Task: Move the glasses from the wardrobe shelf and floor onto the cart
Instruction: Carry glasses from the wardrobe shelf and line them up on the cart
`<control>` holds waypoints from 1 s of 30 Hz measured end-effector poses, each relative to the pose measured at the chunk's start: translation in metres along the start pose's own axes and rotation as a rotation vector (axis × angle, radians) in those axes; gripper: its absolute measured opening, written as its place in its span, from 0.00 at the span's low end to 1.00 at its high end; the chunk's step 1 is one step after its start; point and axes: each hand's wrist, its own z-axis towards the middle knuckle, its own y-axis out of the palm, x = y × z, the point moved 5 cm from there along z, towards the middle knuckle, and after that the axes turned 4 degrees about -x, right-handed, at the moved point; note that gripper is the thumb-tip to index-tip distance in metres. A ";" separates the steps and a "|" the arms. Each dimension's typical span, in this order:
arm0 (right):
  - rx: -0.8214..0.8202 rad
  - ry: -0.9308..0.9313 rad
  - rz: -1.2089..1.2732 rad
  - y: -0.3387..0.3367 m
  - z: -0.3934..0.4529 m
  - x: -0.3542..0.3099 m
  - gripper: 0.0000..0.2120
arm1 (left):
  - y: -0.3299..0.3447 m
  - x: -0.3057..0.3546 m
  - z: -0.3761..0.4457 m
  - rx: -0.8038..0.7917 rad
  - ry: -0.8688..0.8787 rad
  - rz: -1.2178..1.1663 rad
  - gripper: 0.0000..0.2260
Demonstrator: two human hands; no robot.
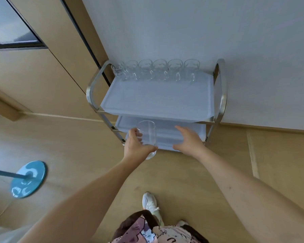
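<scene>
We are gripping a tall clear drinking glass [147, 135] in our left hand [136, 145], just before the steel three-tier cart [93, 90]; our right hand [189, 139] is reaching out flat, fingers straight.

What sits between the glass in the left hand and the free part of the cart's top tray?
Nothing visible. The left hand holds the glass in front of the cart's lower trays. The top tray is bare at the front and middle; the row of mugs stands only along its back edge. The right hand is off to the side.
</scene>
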 end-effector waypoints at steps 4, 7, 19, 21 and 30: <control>-0.016 0.050 0.003 0.028 -0.014 -0.004 0.43 | -0.007 -0.016 -0.002 -0.010 -0.013 -0.025 0.40; -0.014 0.071 0.024 0.049 -0.017 -0.018 0.43 | -0.017 -0.025 0.003 -0.028 -0.005 -0.052 0.39; 0.064 0.153 0.030 0.150 0.005 -0.130 0.42 | -0.136 -0.107 0.048 -0.097 0.030 -0.121 0.39; 0.064 0.174 0.038 0.169 0.010 -0.144 0.42 | -0.156 -0.122 0.056 -0.111 0.009 -0.124 0.39; 0.044 0.297 -0.015 0.206 0.019 -0.164 0.41 | -0.195 -0.180 0.079 -0.165 -0.101 -0.156 0.38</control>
